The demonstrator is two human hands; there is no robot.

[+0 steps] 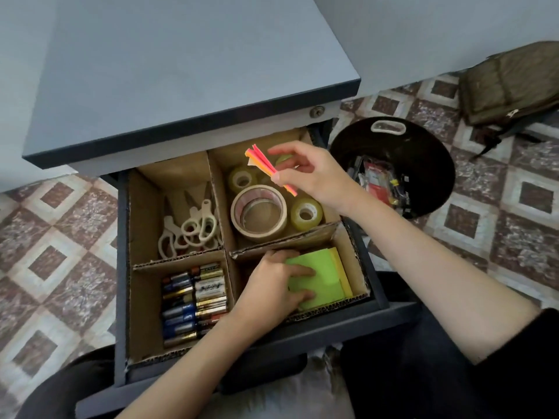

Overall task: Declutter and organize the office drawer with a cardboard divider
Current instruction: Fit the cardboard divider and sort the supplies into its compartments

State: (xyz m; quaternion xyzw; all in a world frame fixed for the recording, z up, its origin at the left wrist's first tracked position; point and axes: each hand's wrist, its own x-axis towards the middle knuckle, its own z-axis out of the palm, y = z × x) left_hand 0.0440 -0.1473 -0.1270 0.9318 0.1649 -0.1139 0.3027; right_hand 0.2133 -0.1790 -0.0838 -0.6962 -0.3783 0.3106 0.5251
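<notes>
Over tape rolls (259, 213), paper strips (266, 167), diagonal, up-left.

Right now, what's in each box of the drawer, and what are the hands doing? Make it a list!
Far left box: scissors
Far right box: tape rolls
Near left box: batteries
Near right box: green notes
Left hand: rests on the notes
Right hand: pinches pink strips above the tape
Bin: off to the right, rubbish inside
</notes>
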